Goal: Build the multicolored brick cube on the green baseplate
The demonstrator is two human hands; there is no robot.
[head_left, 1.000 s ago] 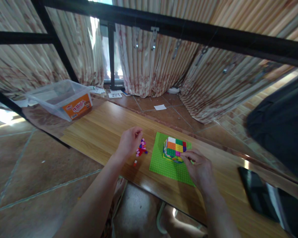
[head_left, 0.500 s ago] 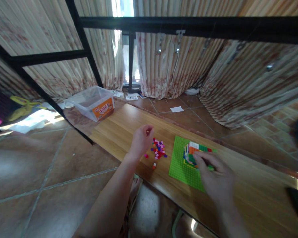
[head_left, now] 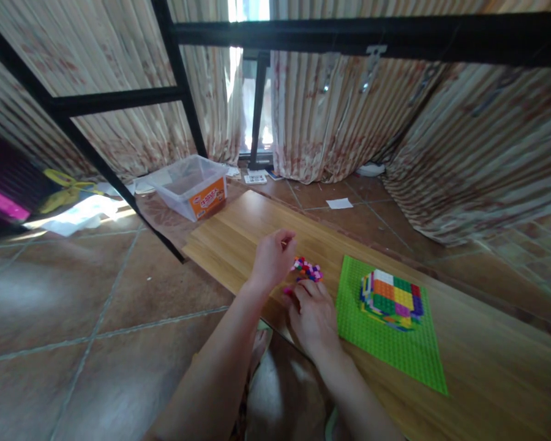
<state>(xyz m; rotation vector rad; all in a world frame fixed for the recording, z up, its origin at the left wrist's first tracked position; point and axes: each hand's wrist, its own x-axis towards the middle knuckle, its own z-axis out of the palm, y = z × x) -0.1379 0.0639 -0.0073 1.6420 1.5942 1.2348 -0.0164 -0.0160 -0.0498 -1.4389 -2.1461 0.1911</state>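
My left hand (head_left: 274, 260) hovers over the wooden tabletop, left of a small pile of loose toy bricks (head_left: 308, 268) in pink, red and purple. Its fingers are curled with the thumb against them, and whatever they hold is hidden. Just in front of the pile, my right hand (head_left: 315, 315) is lowered to the table with fingers bent together. It hides part of the table, and its grip is unclear. Beside its thumb lies a pinkish-red brick (head_left: 288, 291). To the right, a multicoloured block of stacked bricks (head_left: 390, 299) stands on a green baseplate (head_left: 356, 331), untouched.
The long wooden table (head_left: 252, 217) runs diagonally. Beyond its far left end stands a clear plastic tub (head_left: 183, 184) with an orange label. A black metal frame (head_left: 119, 101) crosses in front of striped curtains (head_left: 303, 122). White paper (head_left: 339, 203) lies on the tiled floor.
My right hand has left the brick stack and moved left to the table by the loose pile, covering where an orange-and-white brick lay. My left hand keeps its curled pose. The view has shifted slightly.
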